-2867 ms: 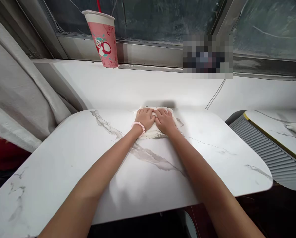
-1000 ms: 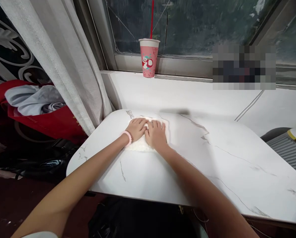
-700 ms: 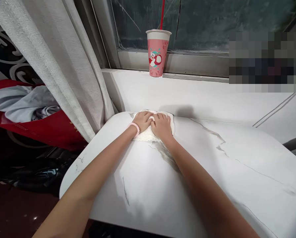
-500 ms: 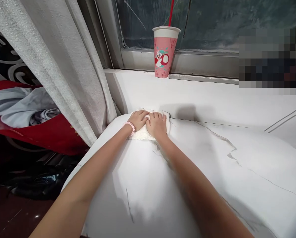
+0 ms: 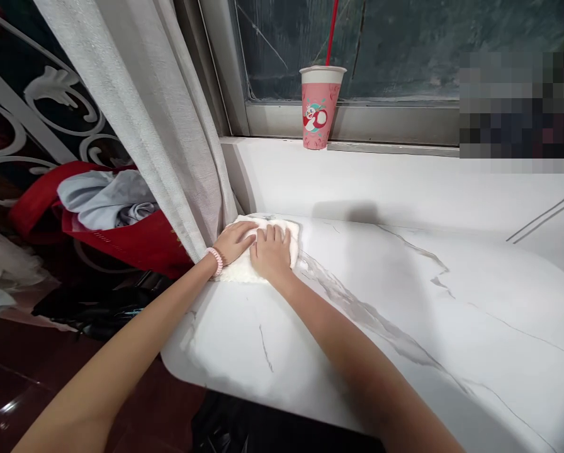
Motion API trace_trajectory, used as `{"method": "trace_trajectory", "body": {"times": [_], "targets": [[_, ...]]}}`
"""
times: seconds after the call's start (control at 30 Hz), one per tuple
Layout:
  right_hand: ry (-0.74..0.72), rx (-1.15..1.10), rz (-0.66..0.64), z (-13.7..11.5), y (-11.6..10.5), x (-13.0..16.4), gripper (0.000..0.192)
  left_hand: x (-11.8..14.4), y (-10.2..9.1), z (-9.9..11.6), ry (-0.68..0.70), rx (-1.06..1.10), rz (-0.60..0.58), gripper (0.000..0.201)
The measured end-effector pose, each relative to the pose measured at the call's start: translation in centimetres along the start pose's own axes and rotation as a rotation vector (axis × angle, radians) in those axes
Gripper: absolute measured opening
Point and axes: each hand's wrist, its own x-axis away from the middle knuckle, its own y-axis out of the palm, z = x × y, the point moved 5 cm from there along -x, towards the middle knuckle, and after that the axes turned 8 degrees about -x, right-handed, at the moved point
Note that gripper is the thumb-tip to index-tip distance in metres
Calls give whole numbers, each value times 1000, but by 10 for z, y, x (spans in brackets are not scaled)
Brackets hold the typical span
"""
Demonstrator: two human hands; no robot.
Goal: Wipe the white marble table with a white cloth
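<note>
Hands (image 5: 235, 243) (image 5: 272, 256) lie flat, fingers (image 5: 270, 233) slightly spread, on a cream cloth (image 5: 245, 271).

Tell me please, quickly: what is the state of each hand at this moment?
Left hand: open, lying palm down on the white cloth.
Right hand: open, also palm down on the same cloth.

Tabletop (image 5: 490, 277) before you brightly lit, light apparently from overhead, soft shadows beside your right forearm (image 5: 343, 343), 1 diffuse shadow low on the white wall (image 5: 272, 176), window (image 5: 414, 56) dim, glare on the dark floor (image 5: 154, 409), 1 pixelated block (image 5: 522, 113) at your upper right
</note>
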Motion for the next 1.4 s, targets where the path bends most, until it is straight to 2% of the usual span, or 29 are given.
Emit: {"method": "trace_trajectory", "body": {"times": [0.13, 0.33, 0.43, 0.57, 0.73, 0.87, 0.97, 1.23, 1.4], "targets": [[-14, -15, -41, -28, -9, 51, 53, 55, -15, 21, 16, -20, 3, 46], [-158, -51, -153, -61, -30, 124, 56, 143, -36, 61, -36, -172, 30, 47], [-200, -65, -182, -60, -40, 143, 55, 163, -36, 80, -72, -212, 38, 47], [-213, -59, -157, -42, -50, 159, 52, 164, -29, 108, -107, -234, 33, 46], [-176, -21, -65, -11, -64, 176, 49, 152, -14, 146, -66, -210, 0, 46], [-182, 52, -20, 13, -71, 170, 47, 130, -1, 160, -32, -196, -12, 44], [-180, 77, 0, 34, -72, 143, 44, 95, 10, 157, -39, -186, -14, 41], [-29, 79, 14, 96, -64, 43, 41, -25, 42, 126, -53, -113, -12, 36], [-4, 48, 37, 139, -71, 15, 41, -75, 64, 135, -67, -102, -16, 37]]}}
